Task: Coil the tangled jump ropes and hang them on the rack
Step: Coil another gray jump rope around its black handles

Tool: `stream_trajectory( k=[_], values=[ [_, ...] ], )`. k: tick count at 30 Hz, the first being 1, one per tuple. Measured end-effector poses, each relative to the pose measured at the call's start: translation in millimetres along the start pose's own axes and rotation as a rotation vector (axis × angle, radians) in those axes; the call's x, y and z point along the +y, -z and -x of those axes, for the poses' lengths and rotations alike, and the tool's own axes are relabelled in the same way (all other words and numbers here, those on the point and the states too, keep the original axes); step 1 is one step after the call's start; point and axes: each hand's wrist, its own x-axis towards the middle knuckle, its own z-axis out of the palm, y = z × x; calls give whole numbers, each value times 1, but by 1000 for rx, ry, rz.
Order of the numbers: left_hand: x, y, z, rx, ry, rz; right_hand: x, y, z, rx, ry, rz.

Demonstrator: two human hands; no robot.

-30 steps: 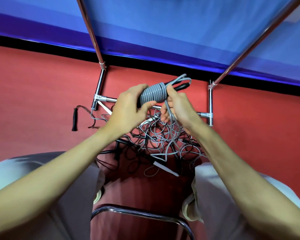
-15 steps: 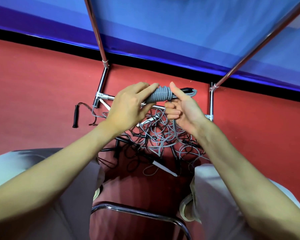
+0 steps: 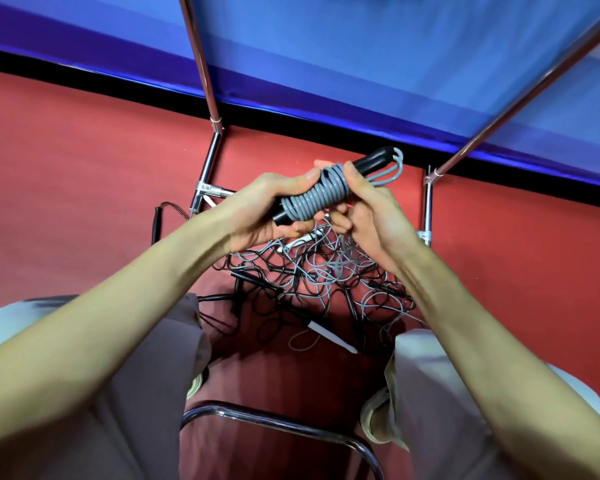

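A grey jump rope point(image 3: 317, 199) is wound in tight turns round its black handles, held above the floor. My left hand point(image 3: 260, 211) grips the lower end of the bundle. My right hand point(image 3: 368, 211) pinches the coil's upper end with thumb and fingers; a loose grey strand runs down from it. Below lies a tangled pile of grey and black ropes point(image 3: 312, 282) on the red floor. The chrome rack point(image 3: 208, 161) stands behind the pile, its posts rising up and out of view.
A black handle point(image 3: 156, 225) lies apart at the left of the pile; a white handle point(image 3: 329, 336) lies near my knees. A chrome chair rail point(image 3: 278, 422) curves between my legs. A blue wall with a black skirting is behind the rack.
The bundle has tilted, its black handle end now pointing up and right. Both hands rose slightly, and my right thumb came over the top of the coil.
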Motion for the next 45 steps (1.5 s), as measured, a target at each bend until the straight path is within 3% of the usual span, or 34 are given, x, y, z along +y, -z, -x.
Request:
stream_trajectory(
  k=[8,13,16,19,27,32,40,45],
  values=[
    [5,1,2,64,25,-16,2,0,3,-100,-40,51],
    [9,0,5,127,135,-202,2,-5,4,-119,121,315],
    [3,-1,3,147,112,-231,2,-4,3,-122,143,436],
    [-1,-3,-1,304,31,-168,-1,-5,2,-97,100,505],
    [-6,-9,-12,652,-103,-102,-7,-8,1,161,-38,600],
    [-13,-2,-19,798,-300,-389,-5,-13,4,148,-159,391],
    [-25,1,-15,687,-541,-1032,-11,-4,4,146,-247,316],
    [-34,4,-15,392,-501,-1212,-17,6,7,194,-281,356]
  ],
)
